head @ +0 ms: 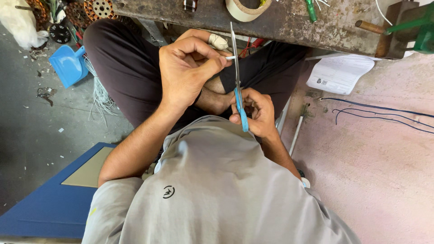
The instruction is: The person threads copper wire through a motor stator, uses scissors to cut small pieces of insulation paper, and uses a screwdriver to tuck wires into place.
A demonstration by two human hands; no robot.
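**Scissors meeting a thin white piece at a worn surface**

A rusty, scarred surface (289, 22) is spanning the top, carrying a tape roll (246, 9); a blue dustpan (68, 65) is lying on the grey floor. The left hand (187, 72) is pinching a thin white piece (230, 57) in a clenched grip. The right hand (255, 113) is grasping blue-handled scissors (238, 86), blades nearly closed, touching that piece.

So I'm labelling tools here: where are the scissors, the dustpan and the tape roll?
scissors (241, 110): head view, blue handle.
dustpan (68, 67): head view, blue pan.
tape roll (244, 12): head view, outer wall.
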